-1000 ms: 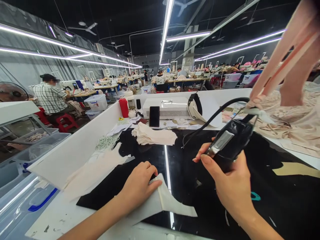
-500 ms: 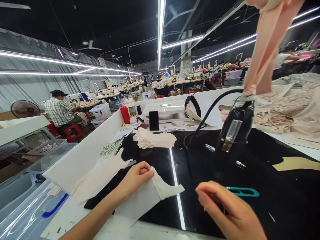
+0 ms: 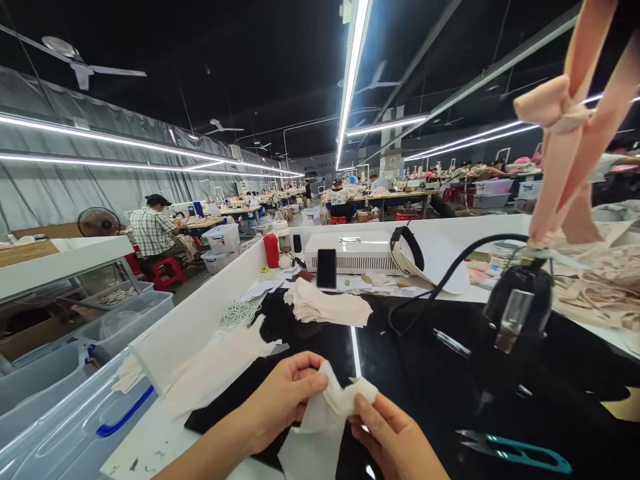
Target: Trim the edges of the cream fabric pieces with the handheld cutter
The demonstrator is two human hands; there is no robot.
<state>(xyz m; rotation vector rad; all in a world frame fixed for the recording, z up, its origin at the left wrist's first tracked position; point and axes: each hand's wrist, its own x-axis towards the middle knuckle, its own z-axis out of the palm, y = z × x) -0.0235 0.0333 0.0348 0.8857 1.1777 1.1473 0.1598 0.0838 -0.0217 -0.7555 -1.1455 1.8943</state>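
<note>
Both hands meet at six o'clock over a black table: the left hand and right hand each pinch a pale cloth piece, lifted and crumpled between them. Teal snips lie at four o'clock. A black tool hangs at two o'clock from pink straps. Folded cloth, a phone and a white box sit at twelve. Beyond, a person in a checked shirt sits at ten o'clock under long ceiling lights.

Bright ceiling tube lights, dark ceiling; glare streak on glossy black table; wide-angle edge warping.
</note>
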